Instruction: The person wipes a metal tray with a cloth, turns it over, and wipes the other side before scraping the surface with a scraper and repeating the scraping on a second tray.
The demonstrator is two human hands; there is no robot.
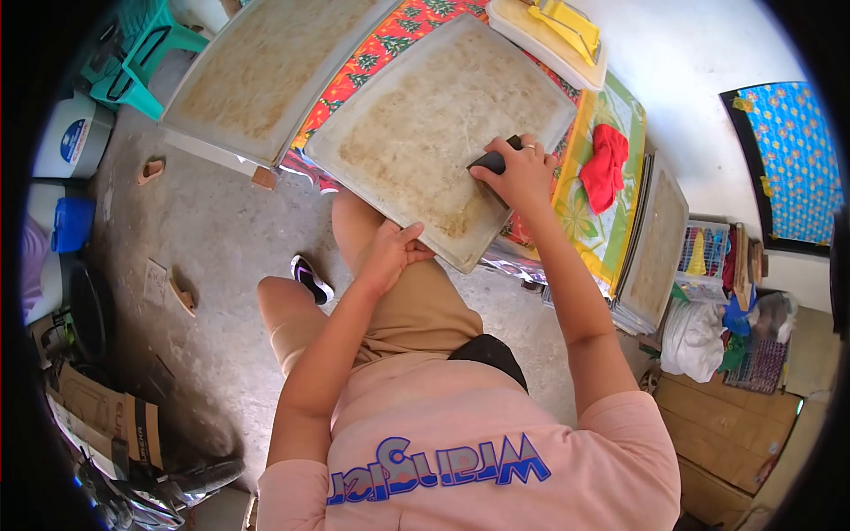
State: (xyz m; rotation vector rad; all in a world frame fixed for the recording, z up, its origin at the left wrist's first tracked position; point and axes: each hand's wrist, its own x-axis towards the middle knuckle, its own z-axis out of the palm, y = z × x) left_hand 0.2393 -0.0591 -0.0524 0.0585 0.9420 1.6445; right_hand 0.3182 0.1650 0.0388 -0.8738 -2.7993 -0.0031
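Note:
A large, flat grey tray (425, 115) with brownish stains lies tilted in front of me, its near corner jutting past the table edge above my thigh. My left hand (390, 255) grips its near-left edge, thumb on top and fingers curled beneath. On the tray's right side, my right hand (528, 177) is closed around a dark block (487, 163), which is pressed to the stained surface. The block looks like a scrubbing pad or scraper; its exact kind is not clear. Part of it is hidden under my fingers.
A similar stained tray (266, 71) lies to the left. Red patterned cloth (390, 44) covers the table. On the right are a red rag (606, 168) and stacked trays (655, 248). A tub with a yellow object (567, 31) stands behind. Slippers (183, 299) lie on the floor.

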